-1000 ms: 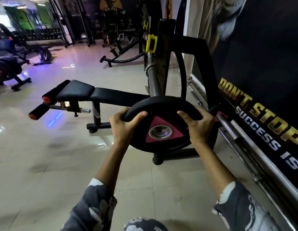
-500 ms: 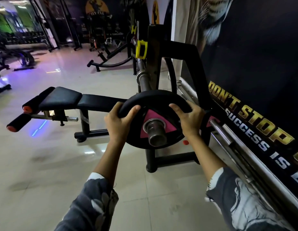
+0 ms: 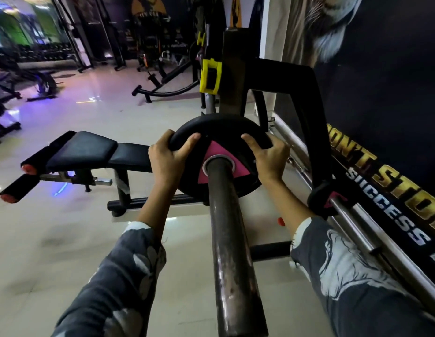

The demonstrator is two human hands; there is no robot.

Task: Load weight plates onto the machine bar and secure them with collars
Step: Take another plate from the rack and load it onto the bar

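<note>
A black weight plate (image 3: 218, 128) with a pink triangle round its hole sits on the dark, scuffed machine bar (image 3: 229, 251), which runs through the hole toward me. My left hand (image 3: 166, 158) grips the plate's left rim, thumb on its face. My right hand (image 3: 268, 156) grips the right rim the same way. A yellow collar-like clamp (image 3: 210, 76) sits higher up on the machine's upright post. A second black and pink plate (image 3: 319, 198) hangs on a chrome bar at the right.
A black padded bench (image 3: 89, 152) with red-capped rollers stands on the left. The machine's black frame (image 3: 306, 98) rises behind the plate. Chrome rails (image 3: 372, 229) run along the dark wall banner at the right. Other gym machines stand far back on the glossy floor.
Both hands have slid the plate from the bar's tip far along the bar toward the machine frame. A long length of bar now shows in front of the plate.
</note>
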